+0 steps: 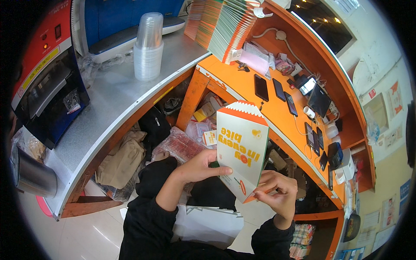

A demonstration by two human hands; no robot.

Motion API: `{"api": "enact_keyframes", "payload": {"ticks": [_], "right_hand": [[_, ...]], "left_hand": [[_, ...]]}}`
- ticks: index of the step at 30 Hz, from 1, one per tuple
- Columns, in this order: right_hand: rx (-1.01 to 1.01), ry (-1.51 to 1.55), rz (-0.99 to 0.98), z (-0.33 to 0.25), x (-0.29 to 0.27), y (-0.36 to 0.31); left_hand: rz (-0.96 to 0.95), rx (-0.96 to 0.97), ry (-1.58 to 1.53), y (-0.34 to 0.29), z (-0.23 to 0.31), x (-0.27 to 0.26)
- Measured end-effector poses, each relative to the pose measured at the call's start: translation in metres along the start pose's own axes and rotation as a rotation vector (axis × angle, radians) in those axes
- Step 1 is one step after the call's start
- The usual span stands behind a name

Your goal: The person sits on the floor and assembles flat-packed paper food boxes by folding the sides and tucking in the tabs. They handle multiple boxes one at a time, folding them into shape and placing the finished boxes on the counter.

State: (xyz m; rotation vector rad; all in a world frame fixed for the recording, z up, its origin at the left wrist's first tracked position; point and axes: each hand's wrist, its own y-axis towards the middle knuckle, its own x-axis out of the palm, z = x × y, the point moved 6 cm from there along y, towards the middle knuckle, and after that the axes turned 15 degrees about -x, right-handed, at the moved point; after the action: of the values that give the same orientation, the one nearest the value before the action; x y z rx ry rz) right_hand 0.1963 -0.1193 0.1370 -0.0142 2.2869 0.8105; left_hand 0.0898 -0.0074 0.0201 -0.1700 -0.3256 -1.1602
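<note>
So, head view, only one there is. Carton (pixel 240 143) sits between the two hands, out ahead of the torso and a bit right of centre. It's white-faced, with an orange scalloped far end and yellow print that reads upside down from the wearer's side.

Key relation: long axis runs far to near, near end drifting slightly right. Scalloped end points away toward the orange desk (pixel 225 71); near end, with its orange corner, points back at the wearer.

Left hand (pixel 197 168) grips the left edge, below mid-length: thumb flat on the printed face, fingers mostly hidden behind. Right hand (pixel 279 188) pinches the lower right corner, thumb and fingers bunched by the orange bit. Both hands touch the carton, so neither is free. Right is nearer the near end; far end has no hand on it. Can't tell whether the right fingertips are inside a fold or just on the edge.

Around it: white sheets (pixel 212 223) lie below, close to the torso. Carton stack (pixel 227 30) stands well apart, past the scalloped end. Phone (pixel 261 88) lies on the desk beyond the carton.
</note>
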Motion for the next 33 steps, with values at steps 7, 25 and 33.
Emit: {"api": "enact_keyframes", "payload": {"ticks": [7, 25, 33], "right_hand": [[-0.033, -0.059, 0.008, -0.005, -0.005, 0.002], [0.059, -0.108, 0.149, 0.007, -0.024, 0.000], [0.124, -0.236, 0.025, 0.034, -0.021, 0.002]], "left_hand": [[0.022, -0.026, -0.020, -0.002, 0.001, 0.000], [0.288, 0.511, 0.233, -0.007, 0.022, -0.016], [0.507, 0.536, 0.596, -0.006, 0.031, -0.011]]}}
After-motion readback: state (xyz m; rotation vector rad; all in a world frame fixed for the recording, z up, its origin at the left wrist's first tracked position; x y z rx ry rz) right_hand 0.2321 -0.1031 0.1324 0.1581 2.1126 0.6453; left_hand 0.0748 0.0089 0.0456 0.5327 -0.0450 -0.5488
